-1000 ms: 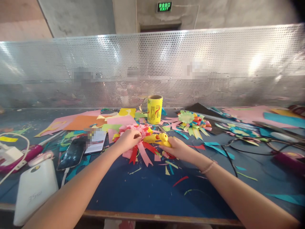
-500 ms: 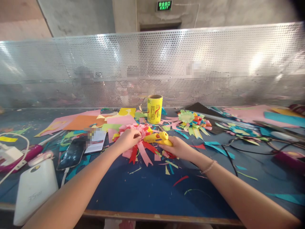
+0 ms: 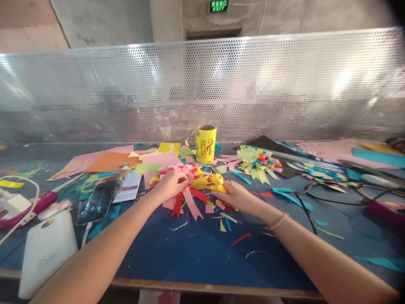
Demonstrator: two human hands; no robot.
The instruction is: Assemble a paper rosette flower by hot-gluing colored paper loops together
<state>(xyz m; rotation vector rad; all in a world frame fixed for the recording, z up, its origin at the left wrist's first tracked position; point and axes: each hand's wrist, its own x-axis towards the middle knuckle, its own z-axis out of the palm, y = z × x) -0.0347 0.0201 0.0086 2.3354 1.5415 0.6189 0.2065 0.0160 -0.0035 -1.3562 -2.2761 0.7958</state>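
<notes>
A pink and red paper rosette point(image 3: 190, 198) with hanging ribbon tails lies on the blue table in front of me. My left hand point(image 3: 171, 184) is closed at its left side, thumb and fingers pinched together on its paper. In my right hand point(image 3: 236, 195) is a yellow glue gun point(image 3: 207, 183), its nozzle end pointing left into the rosette close to my left fingers. The nozzle tip is hidden among the paper loops. Just behind the rosette stands a yellow cardboard tube point(image 3: 206, 145), upright.
Finished-looking rosettes point(image 3: 257, 162) and coloured paper sheets point(image 3: 110, 162) lie toward the back. Two phones point(image 3: 97, 202), a white power bank point(image 3: 47, 253) and a power strip are at left. Black cables point(image 3: 335, 200) cross the right side. A perforated metal screen point(image 3: 202, 84) borders the far edge.
Almost nothing differs. Both hands, the glue gun and the rosette hold the same positions, with only a very slight shift of the camera view.
</notes>
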